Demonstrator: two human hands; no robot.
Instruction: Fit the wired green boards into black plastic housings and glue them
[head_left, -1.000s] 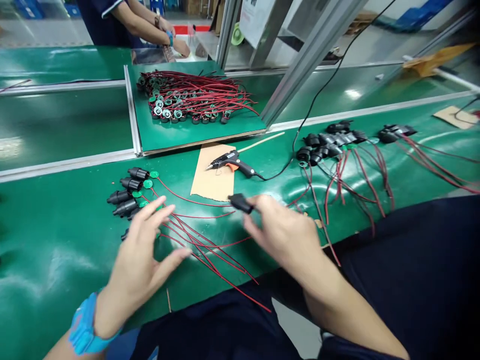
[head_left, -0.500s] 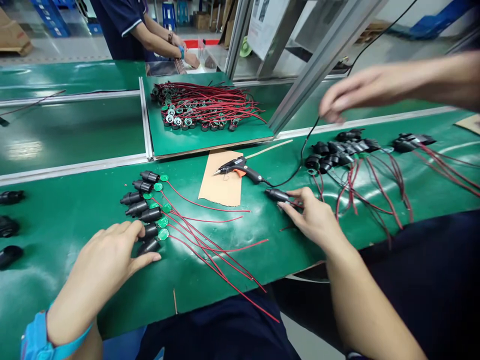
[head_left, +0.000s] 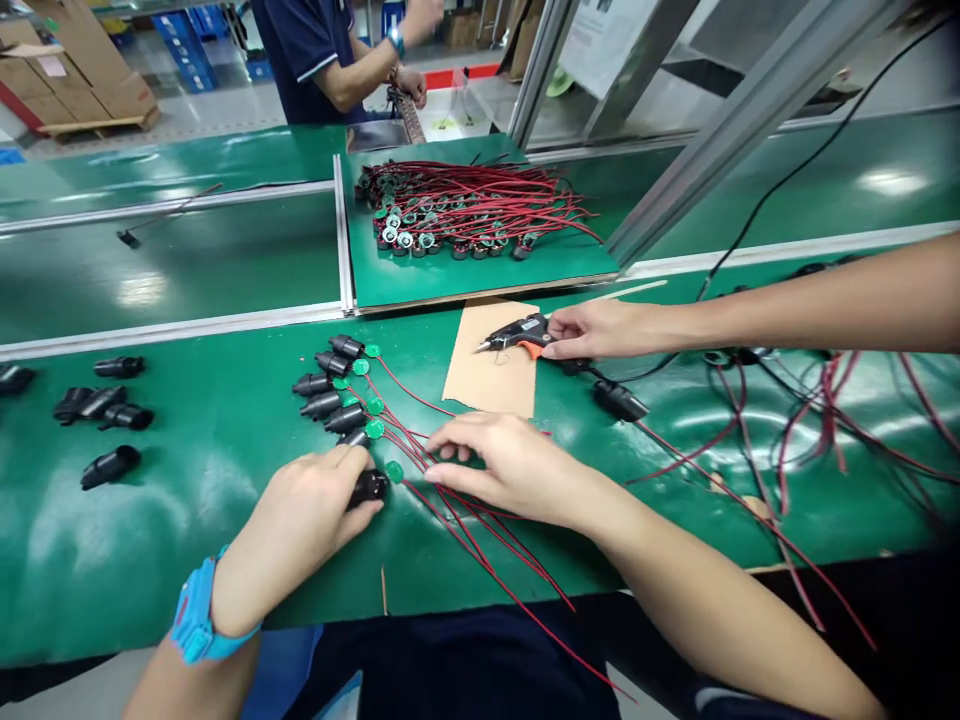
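Head view: the left hand [head_left: 311, 507] has its grip wrapped around a black cylindrical housing [head_left: 372, 487], at the near end of a row of similar housings [head_left: 322, 405] on the green counter [head_left: 225, 570]. A green disc [head_left: 394, 471] lies just outside that housing's mouth. The right hand [head_left: 517, 470] bends its fingers at the red wires [head_left: 451, 500]; whether its grip pinches one, I cannot tell. A co-worker's hand [head_left: 592, 330] holds a hot-glue gun [head_left: 517, 333] over a cardboard piece [head_left: 487, 390]. Behind, a raised green board [head_left: 465, 288] carries heaped red-wired parts [head_left: 480, 205].
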